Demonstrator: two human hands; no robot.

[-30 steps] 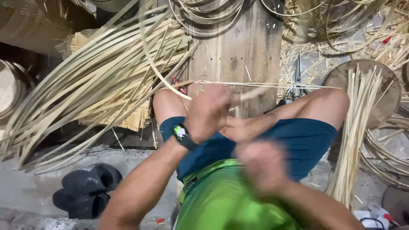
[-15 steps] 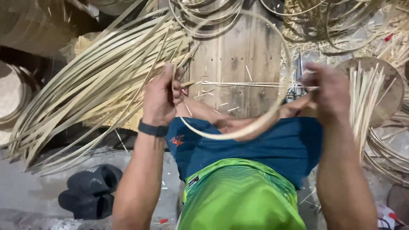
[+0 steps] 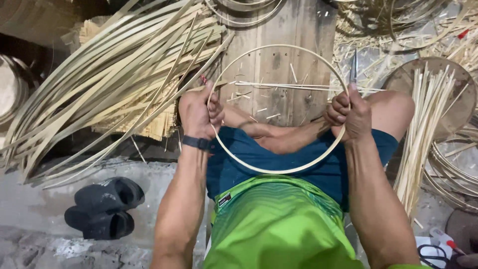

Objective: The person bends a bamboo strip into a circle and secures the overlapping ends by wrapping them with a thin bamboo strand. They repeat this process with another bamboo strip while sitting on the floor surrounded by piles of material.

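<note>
A thin bamboo strip bent into a round hoop [image 3: 279, 172] hangs over my lap and the wooden board [image 3: 303, 30] ahead. My left hand [image 3: 198, 112] grips the hoop's left side; a dark watch sits on that wrist. The hoop's right side is gripped by my right hand [image 3: 348, 115], where the strip ends seem to overlap. I sit cross-legged in blue shorts and a green shirt. A few loose thin strips [image 3: 298, 86] lie across the board inside the ring.
A big heap of long bamboo strips [image 3: 104, 84] fans out on the left. Straight sticks [image 3: 423, 124] rest on a round stool [image 3: 463, 94] at right. Finished hoops [image 3: 453, 174] lie at right and top. Dark sandals [image 3: 102, 206] sit on the concrete floor lower left.
A second ago both hands were close together over my lap. They have spread apart, and the strip now forms a full, wider ring held at both sides.
</note>
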